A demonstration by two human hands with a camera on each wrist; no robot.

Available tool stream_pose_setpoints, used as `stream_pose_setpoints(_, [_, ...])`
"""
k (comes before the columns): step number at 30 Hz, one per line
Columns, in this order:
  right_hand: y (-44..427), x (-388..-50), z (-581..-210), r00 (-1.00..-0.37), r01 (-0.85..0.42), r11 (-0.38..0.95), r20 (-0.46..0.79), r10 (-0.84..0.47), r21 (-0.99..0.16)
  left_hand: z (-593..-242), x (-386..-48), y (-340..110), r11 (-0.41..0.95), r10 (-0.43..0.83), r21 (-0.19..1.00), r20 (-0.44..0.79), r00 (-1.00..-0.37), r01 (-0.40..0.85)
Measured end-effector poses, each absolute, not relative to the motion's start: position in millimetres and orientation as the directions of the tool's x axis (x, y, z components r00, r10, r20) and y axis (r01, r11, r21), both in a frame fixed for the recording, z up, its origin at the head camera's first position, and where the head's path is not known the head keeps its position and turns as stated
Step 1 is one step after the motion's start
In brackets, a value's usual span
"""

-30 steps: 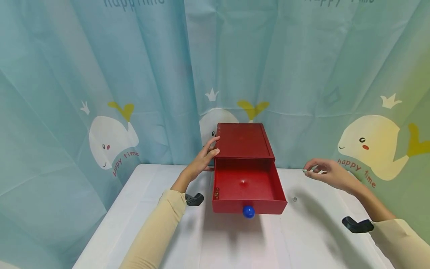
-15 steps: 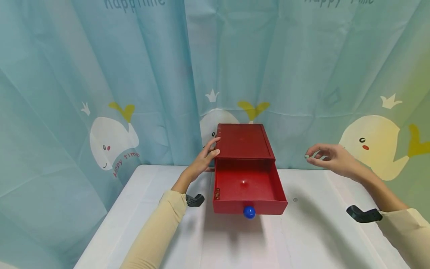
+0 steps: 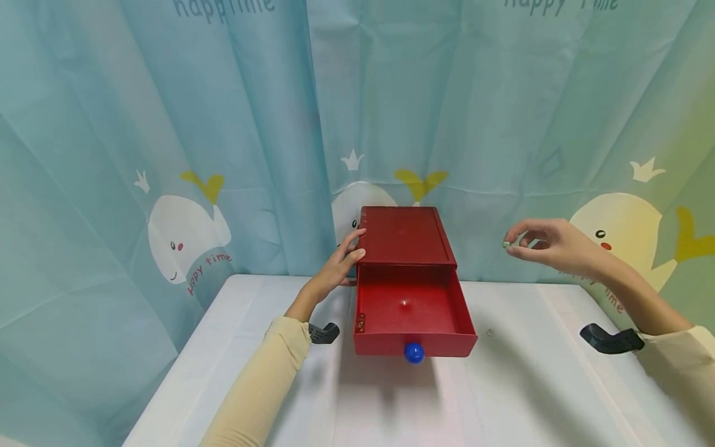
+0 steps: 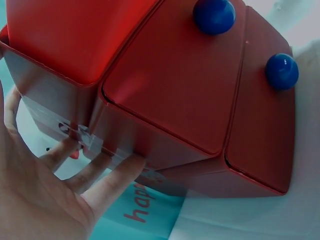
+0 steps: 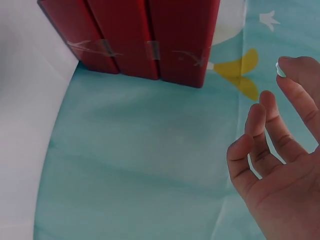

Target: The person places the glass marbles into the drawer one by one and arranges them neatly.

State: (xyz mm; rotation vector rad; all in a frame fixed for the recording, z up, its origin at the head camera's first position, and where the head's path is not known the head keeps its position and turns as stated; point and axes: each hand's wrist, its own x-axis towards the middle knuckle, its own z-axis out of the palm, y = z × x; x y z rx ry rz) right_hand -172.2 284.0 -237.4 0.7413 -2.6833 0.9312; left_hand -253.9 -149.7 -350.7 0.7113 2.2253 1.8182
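Note:
A red cabinet [image 3: 403,234] of stacked drawers stands on the table, its top drawer [image 3: 385,310] pulled out, with a blue knob [image 3: 414,352] in front. In the drawer's front left corner lie small brownish, shiny pieces [image 3: 360,322]. My left hand [image 3: 332,270] rests against the cabinet's left side, fingers spread and fairly straight. In the left wrist view several fingertips touch the taped side wall. To the right of the cabinet, above the table, my right hand [image 3: 550,246] pinches a small pale green piece [image 5: 280,70] between thumb and forefinger. Its exact kind is unclear.
A small clear round item [image 3: 490,333] lies on the white table [image 3: 301,397], right of the drawer. Behind the cabinet hangs a blue-green curtain [image 3: 257,143] with whale prints. Two lower drawers with blue knobs [image 4: 282,72] appear closed in the left wrist view.
My right hand has risen higher above the table, still pinching the small pale green piece. The left hand and the cabinet stay where they were.

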Motion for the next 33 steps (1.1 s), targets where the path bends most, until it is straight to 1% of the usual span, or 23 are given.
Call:
stream_pose_setpoints(5, [275, -172, -228, -0.847, -0.532, 0.669, 0.319, -0.426, -0.519, -351, -254, -150, 0.135, 0.473, 0.959, 0.160, -0.866, 0.251])
stream_pose_setpoints(14, [249, -179, -214, -0.756, -0.645, 0.582, 0.301, -0.581, -0.496, -350, -252, -149, 0.142, 0.470, 0.958, 0.158, -0.869, 0.250])
stream_pose_setpoints(24, [211, -186, -200, -0.716, -0.648, 0.554, 0.171, -0.677, -0.523, -351, -252, -149, 0.150, 0.464, 0.956, 0.157, -0.872, 0.252])
stream_pose_setpoints(28, [195, -190, -196, -0.681, -0.661, 0.519, 0.143, -0.719, -0.542, -351, -251, -149, 0.148, 0.464, 0.957, 0.157, -0.872, 0.251])
stream_pose_setpoints(33, [172, -196, -195, -0.634, -0.689, 0.489, 0.118, -0.764, -0.535, -350, -251, -149, 0.136, 0.464, 0.960, 0.158, -0.872, 0.246])
